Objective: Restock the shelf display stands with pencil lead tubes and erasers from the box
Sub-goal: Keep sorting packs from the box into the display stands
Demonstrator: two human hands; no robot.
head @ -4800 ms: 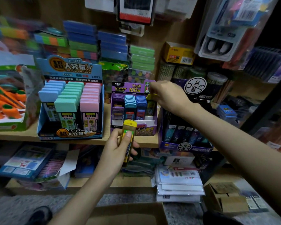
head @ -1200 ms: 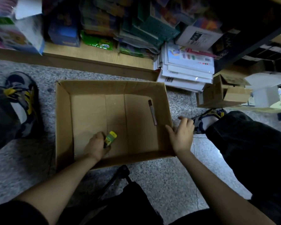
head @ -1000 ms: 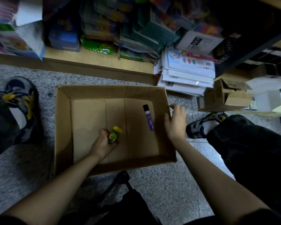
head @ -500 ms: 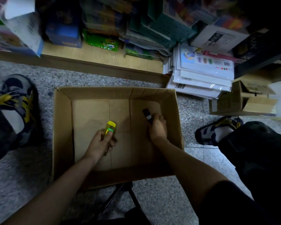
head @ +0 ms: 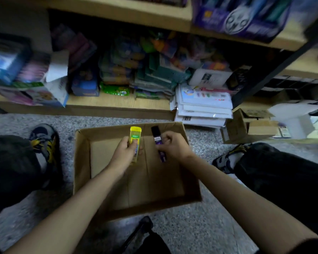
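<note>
The left hand (head: 125, 154) is wrapped around a yellow tube (head: 134, 136), thumb pressed on its face. The right hand (head: 174, 145) pinches a purple tube (head: 157, 137) between thumb and curled fingers. Both tubes are held over the box (head: 81, 162), just beside each other but apart, yellow to the left of purple.

The step appears to be lifting this pair out for the shelf (head: 117, 101) beyond the hands. To do it well, raise both hands straight up until the tubes are over the box's far wall, then reach forward. The right hand's pinch sits near the tube's middle, which should stop it swinging; a firmer wrap would be safer for the carry. The purple stand (head: 237, 19), far ahead and to the right of the right hand, looks a likely home for one tube, though blur hides its slots.

The yellow tube's long axis runs straight away from the person, cap end forward and base tucked in the palm. The purple tube leans: its black cap points forward and slightly left, its base back toward the wrist.
</note>
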